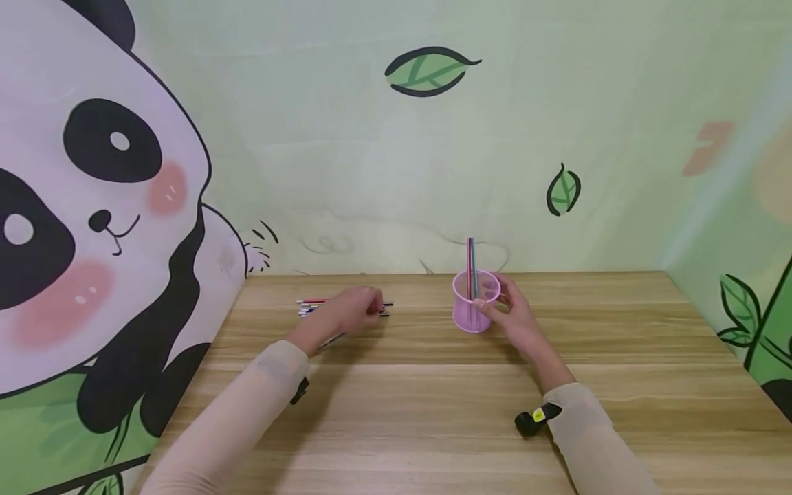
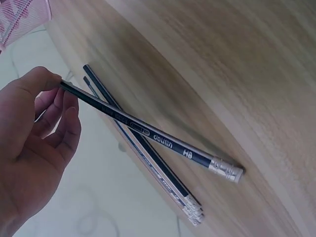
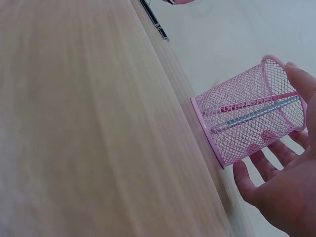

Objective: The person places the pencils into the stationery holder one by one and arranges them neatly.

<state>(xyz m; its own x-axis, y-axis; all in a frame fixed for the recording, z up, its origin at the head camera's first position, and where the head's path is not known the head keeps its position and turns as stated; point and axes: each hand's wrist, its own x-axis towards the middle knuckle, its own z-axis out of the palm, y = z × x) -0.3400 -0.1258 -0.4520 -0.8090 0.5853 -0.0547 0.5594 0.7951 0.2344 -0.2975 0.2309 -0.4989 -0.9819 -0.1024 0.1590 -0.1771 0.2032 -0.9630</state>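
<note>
A dark HB pencil (image 2: pixel 143 127) is pinched near one end by my left hand (image 1: pixel 355 309); its metal-and-eraser end points away from the fingers. Below it, several pencils (image 2: pixel 163 173) lie in a loose bundle on the table, also seen in the head view as a bundle of pencils (image 1: pixel 309 302). My right hand (image 1: pixel 518 320) holds a pink mesh pen cup (image 1: pixel 460 313) by its side, thumb near the rim and fingers around the far side. The cup stands upright on the table. Inside it lean a reddish and a blue-green pencil (image 1: pixel 471 256).
The wood-grain table (image 1: pixel 396 419) reaches back to a green backdrop (image 1: pixel 309 137) with a panda and leaves printed on it. The pencil bundle lies left of the cup, close to the table's back edge.
</note>
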